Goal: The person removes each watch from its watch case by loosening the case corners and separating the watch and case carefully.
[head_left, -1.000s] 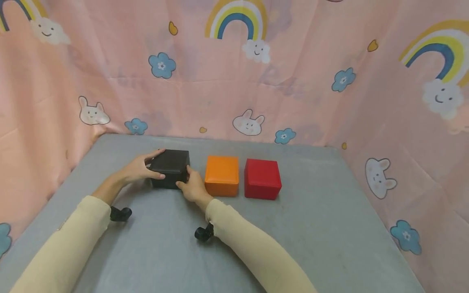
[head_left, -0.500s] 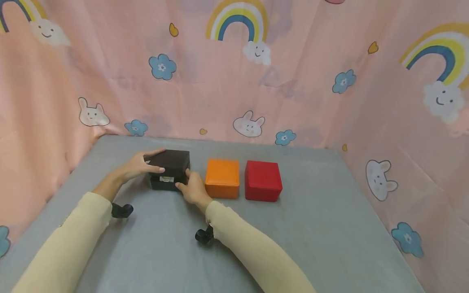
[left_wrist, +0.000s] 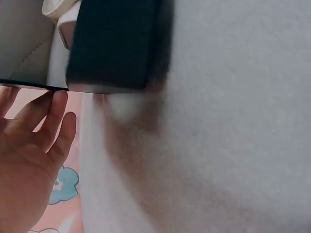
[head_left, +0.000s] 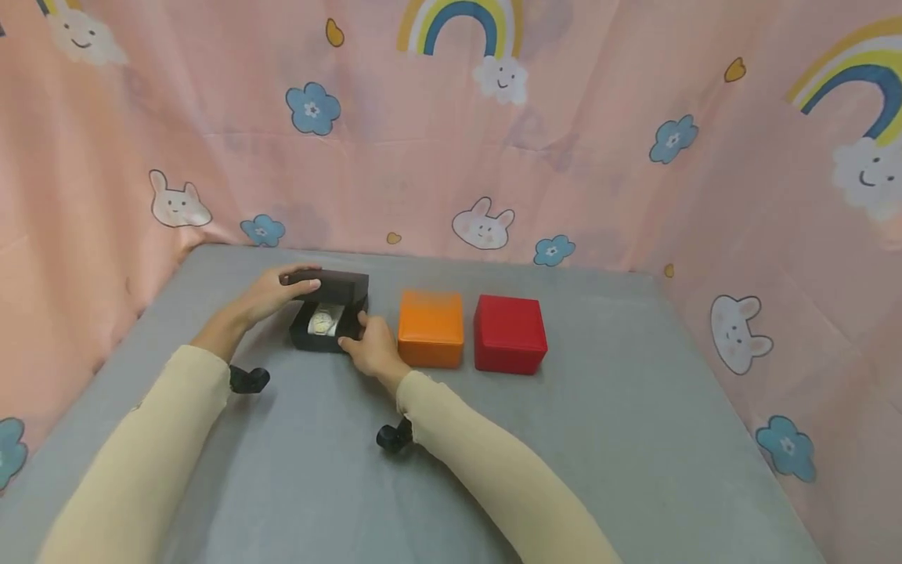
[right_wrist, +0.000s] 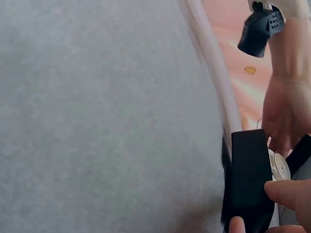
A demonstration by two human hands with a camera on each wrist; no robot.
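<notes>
A black watch box (head_left: 310,340) sits at the back left of the table with its lid (head_left: 337,287) tilted up. Inside it, a pale-banded wristwatch (head_left: 324,320) on a white cushion faces forward. My left hand (head_left: 264,296) holds the raised lid at its left end, thumb in front and fingers behind. The right hand (head_left: 375,346) grips the base at its right front corner. In the right wrist view, the thumb and fingers press the dark box wall (right_wrist: 250,177), and the watch (right_wrist: 281,166) shows past its edge.
An orange box (head_left: 431,329) stands just right of my right hand, closed. Beyond it is a closed red box (head_left: 510,335). A pink patterned curtain (head_left: 395,172) hangs behind the grey-covered table (head_left: 599,439).
The black box's lid has swung from closed to tilted up with my left hand, uncovering the wristwatch. My right hand stays on the base. The head view has shifted slightly.
</notes>
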